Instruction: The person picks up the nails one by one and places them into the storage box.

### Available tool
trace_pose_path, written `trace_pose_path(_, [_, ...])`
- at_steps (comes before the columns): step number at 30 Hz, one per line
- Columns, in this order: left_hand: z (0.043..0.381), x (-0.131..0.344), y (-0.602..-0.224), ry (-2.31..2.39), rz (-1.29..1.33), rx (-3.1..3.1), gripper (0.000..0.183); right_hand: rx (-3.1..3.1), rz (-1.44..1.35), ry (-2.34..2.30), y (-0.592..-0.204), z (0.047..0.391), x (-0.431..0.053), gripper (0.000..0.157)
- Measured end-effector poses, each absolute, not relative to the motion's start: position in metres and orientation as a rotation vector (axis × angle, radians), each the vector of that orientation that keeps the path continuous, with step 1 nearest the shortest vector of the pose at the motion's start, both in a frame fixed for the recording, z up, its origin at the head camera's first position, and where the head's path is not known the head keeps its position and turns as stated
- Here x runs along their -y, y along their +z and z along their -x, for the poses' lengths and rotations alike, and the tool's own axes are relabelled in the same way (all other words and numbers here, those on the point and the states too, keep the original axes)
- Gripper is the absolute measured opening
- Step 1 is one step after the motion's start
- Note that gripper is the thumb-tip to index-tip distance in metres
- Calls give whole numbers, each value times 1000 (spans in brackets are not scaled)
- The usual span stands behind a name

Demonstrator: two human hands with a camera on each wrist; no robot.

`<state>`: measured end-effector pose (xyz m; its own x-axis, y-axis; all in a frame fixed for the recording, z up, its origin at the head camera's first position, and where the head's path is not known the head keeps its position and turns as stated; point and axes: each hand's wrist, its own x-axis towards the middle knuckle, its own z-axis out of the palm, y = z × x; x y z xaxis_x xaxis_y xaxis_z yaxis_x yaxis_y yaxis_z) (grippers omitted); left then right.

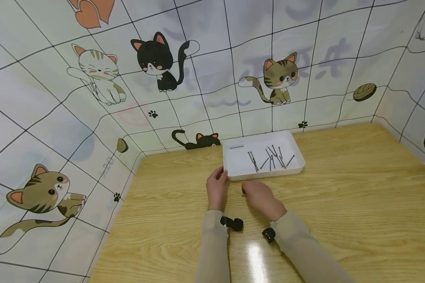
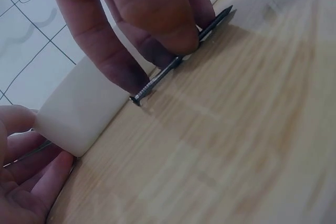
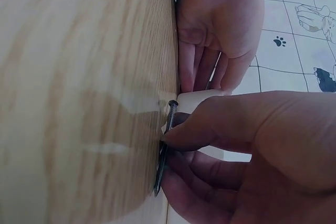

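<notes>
A white tray (image 1: 262,176) stands on the wooden table with several dark nails (image 1: 271,158) lying loose in it. My left hand (image 1: 216,186) grips the tray's near left corner; the left wrist view shows its fingers around the corner of the wall (image 2: 79,114). In front of the tray, my right hand (image 1: 261,196) pinches one nail (image 3: 172,114) between thumb and fingers. That nail (image 2: 163,74) is held nearly level, close over the tabletop, with its flat head and pointed tip showing. The fingers hide part of its shank.
One nail (image 1: 237,147) lies apart at the tray's back left. Behind the table (image 1: 357,188) hangs a tile-patterned sheet (image 1: 212,78) with cartoon cats, close to the tray's back edge. Both sleeved wrists wear dark bands (image 1: 233,223).
</notes>
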<state>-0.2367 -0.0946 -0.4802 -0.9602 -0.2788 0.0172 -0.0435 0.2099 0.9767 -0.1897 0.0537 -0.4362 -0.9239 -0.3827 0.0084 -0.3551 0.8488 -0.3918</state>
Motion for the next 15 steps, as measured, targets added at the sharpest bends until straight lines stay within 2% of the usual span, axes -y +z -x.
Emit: trace_pose_path(15, [237, 95, -483, -1847, -311, 2284, 31, -2889, 547, -676, -434, 192, -61, 13])
